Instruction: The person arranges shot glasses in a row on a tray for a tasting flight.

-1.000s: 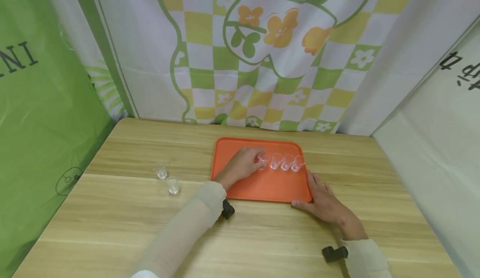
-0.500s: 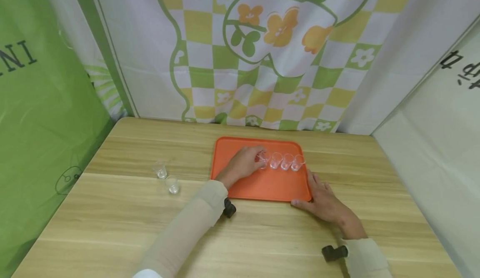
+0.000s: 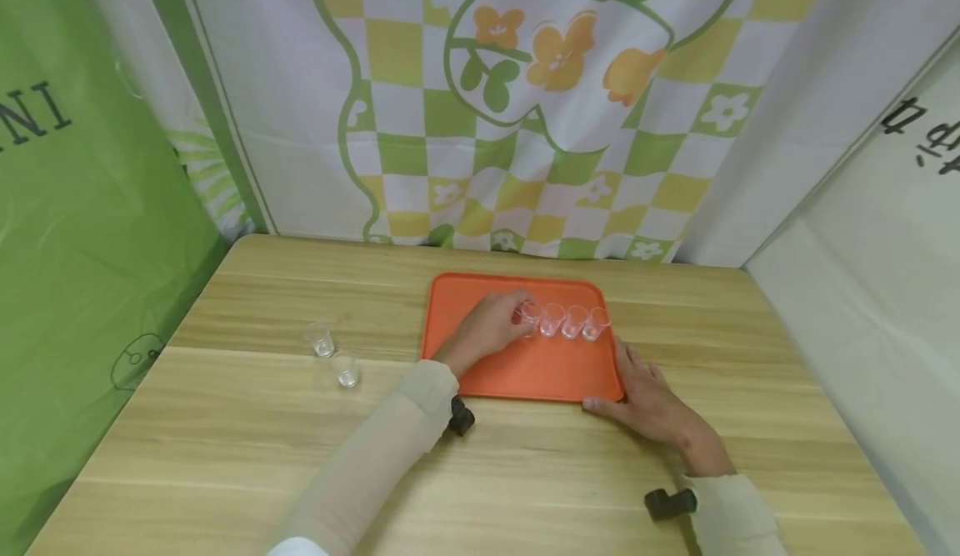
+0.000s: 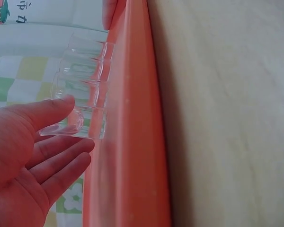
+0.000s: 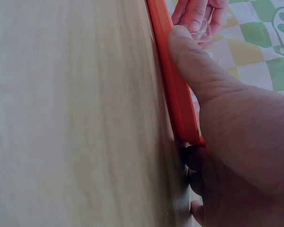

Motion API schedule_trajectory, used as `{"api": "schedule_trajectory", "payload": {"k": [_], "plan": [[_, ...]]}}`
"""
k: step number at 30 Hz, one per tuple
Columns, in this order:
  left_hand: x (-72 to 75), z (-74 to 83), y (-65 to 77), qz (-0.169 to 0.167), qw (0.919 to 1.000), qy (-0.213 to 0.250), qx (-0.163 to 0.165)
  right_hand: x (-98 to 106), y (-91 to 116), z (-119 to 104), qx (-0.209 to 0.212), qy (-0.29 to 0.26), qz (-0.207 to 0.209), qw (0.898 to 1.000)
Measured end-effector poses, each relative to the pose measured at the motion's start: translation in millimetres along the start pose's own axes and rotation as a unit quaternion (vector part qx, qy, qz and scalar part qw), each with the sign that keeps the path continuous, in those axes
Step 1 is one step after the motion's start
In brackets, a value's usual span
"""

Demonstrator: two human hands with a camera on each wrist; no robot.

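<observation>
Orange tray (image 3: 540, 373) seen flat on wood-grain table (image 3: 225, 439), toward far side. L hand (image 3: 487, 324) reached over tray from its L side; clear cup (image 4: 78, 124) grasped betw. thumb & fingers, held approx. upright at L end of row; whether base is touching tray can't be told. Three more clear cups (image 3: 575, 323) lined up upright on tray just R of it, close tog., last one near tray's R edge. R hand (image 3: 648, 402) laid at near R corner of tray: thumb set along near rim, fingers spread along R side, unclenched; no cup held there. Two other clear cups, one farther (image 3: 322, 343) & one nearer (image 3: 346, 371), stood upright on table well L of tray, near each other. Beige sleeves (image 3: 367, 464) worn on both arms; small black device (image 3: 671, 504) mounted at each wrist. Checkered cloth w/ flowers (image 3: 517, 164) hung behind table; green sheet (image 3: 90, 247) at L, whitish sheet (image 3: 885, 306) w/ dark lettering at R.
</observation>
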State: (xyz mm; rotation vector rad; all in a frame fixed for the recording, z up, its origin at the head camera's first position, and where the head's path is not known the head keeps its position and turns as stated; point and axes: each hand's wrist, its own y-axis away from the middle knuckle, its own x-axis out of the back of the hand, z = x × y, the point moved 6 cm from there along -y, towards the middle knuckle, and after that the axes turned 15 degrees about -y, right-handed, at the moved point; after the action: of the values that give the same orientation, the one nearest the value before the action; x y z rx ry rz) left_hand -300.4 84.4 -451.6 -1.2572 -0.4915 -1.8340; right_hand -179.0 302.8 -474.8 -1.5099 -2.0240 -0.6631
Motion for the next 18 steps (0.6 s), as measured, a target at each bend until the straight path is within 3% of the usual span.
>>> {"api": "schedule_trajectory", "payload": {"k": [8,18], "plan": [[-0.2,-3.3,4.4,0.001,0.9999,0.012,-0.010,-1,-1,0,0.000,0.000,-0.001,1.000],[8.3,-3.8,11.4,-0.011,0.9999,0.001,0.005,-1,-1,-1,0.006,0.007,0.001,1.000]]}}
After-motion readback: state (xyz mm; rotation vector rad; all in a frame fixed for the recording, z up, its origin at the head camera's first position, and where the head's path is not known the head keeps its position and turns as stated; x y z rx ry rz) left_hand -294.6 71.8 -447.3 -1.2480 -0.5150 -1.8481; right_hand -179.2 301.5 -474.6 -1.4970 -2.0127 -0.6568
